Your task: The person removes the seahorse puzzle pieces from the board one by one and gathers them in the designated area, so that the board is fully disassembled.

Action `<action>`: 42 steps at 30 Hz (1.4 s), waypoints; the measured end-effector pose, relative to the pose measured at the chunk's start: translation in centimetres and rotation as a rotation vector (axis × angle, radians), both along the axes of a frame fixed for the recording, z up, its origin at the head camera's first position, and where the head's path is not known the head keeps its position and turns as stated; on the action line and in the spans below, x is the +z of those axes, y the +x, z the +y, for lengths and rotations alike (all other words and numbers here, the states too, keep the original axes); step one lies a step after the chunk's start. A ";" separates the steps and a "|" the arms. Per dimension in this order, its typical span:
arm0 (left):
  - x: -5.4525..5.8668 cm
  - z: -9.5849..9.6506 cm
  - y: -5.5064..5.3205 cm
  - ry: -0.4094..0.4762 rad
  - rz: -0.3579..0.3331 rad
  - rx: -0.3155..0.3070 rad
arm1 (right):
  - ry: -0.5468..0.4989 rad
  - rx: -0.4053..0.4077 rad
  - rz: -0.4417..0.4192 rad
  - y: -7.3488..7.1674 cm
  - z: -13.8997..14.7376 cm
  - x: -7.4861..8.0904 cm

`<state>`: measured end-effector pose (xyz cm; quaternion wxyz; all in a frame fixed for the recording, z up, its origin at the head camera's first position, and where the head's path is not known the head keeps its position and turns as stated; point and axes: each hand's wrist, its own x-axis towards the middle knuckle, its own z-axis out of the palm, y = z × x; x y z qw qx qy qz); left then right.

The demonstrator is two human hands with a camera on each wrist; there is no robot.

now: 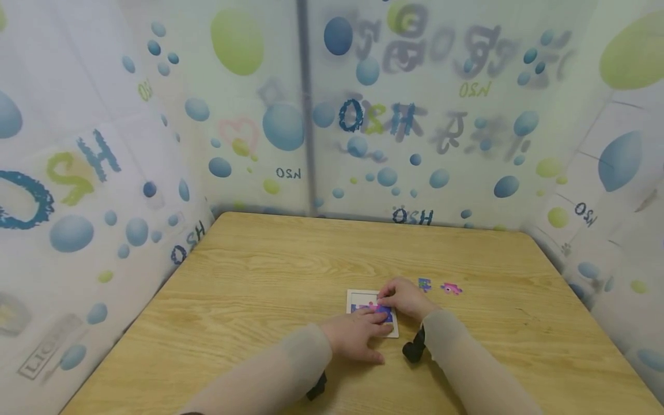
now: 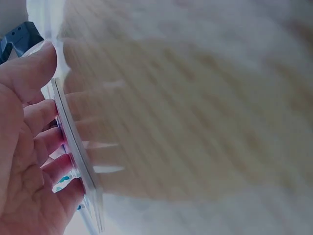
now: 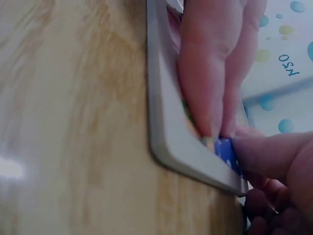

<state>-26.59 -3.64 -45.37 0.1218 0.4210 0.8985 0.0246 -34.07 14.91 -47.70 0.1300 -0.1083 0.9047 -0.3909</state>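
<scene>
1. Shallow white puzzle tray (image 1: pixel 349 301) lies flat on the wooden table (image 1: pixel 249 276); blue-purple and pink jigsaw pieces (image 1: pixel 355 308) sit inside, bare recess visible at far left.
2. Tray's edges run roughly sideways and away from the person; can't tell which is longer.
3. Two loose pieces right of tray: blue-green piece (image 1: pixel 424 284); pink eye piece (image 1: pixel 451 288), long axis roughly left-right.
4. Left hand (image 1: pixel 357 335): fingers extended, spread, resting on the pieces.
5. Right hand (image 1: pixel 407 297): fingers bent, thumb touching blue at tray's far-right corner; can't tell if pinching.
</scene>
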 end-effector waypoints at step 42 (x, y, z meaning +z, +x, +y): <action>-0.1 0.4 0.0 0.004 -0.005 0.016 | 0.045 0.005 0.023 0.9 -0.8 0.4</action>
